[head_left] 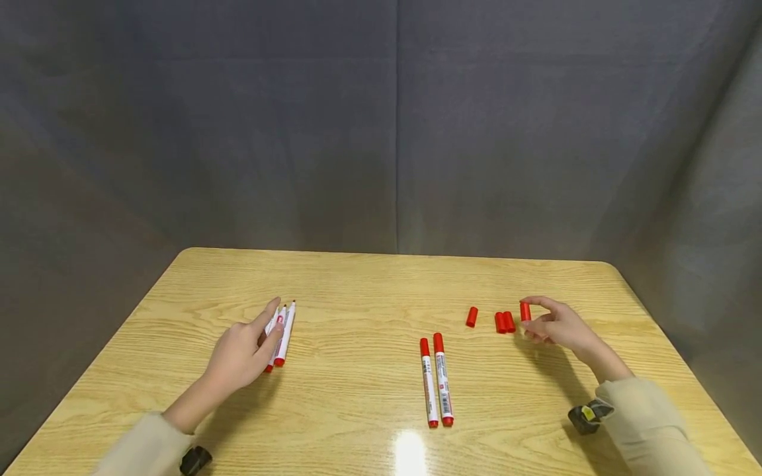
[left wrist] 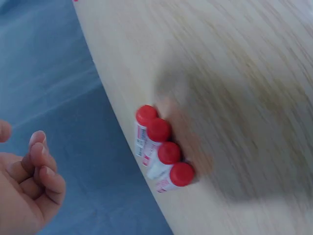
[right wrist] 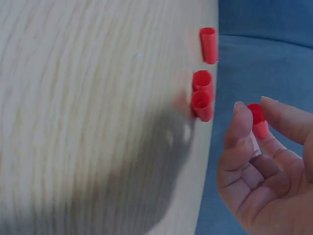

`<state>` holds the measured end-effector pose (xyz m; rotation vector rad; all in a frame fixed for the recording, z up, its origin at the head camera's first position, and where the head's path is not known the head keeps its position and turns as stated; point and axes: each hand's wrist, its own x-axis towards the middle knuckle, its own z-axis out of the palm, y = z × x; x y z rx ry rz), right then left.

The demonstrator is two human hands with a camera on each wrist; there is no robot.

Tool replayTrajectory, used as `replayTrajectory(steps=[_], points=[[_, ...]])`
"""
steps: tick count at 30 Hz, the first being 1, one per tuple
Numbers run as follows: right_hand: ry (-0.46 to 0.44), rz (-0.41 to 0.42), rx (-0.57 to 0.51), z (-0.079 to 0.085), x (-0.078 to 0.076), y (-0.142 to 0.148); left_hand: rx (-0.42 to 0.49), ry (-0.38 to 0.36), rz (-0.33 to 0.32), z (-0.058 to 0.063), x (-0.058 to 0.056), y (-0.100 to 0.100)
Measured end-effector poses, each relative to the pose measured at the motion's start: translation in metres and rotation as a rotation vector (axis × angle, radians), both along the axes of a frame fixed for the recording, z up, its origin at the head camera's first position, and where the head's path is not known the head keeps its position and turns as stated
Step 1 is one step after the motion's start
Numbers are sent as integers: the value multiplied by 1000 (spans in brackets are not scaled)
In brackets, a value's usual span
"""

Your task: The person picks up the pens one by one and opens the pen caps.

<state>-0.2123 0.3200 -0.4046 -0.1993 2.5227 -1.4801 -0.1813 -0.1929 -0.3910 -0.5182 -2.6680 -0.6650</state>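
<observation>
Your right hand [head_left: 559, 327] fingers pinch a red cap [head_left: 525, 311] near the table's [head_left: 369, 277] right edge. Your left hand [head_left: 244, 354], fingers relaxed, rests on the uncapped markers [head_left: 284, 334] toward the left edge.

No legible text, brand, number or sign is present in any view. The two capped markers [head_left: 437, 380] at table centre carry printed labels and barcode-like marks on their white barrels, too small to read. The markers [left wrist: 161, 149] in the left wrist view show blurred, unreadable print.

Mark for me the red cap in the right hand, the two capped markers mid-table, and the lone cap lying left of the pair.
held red cap [head_left: 525, 311], head view, mid-body.
two capped markers [head_left: 438, 382], head view, white barrels.
lone cap [head_left: 471, 317], head view, its middle.
</observation>
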Motion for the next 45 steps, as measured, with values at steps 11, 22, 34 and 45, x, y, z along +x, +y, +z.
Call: replayTrajectory(steps=[11,22,34,45], points=[[-88,-6,54,-16,-13,-1,43,58,-108,10,12,19],[-109,-5,102,-25,-16,-1,71,13,-174,9,17,32],[-60,-27,123,-14,-7,-3,103,-171,-285,6,22,58],[19,21,109,8,8,-5,164,-406,-426,1,26,95]])
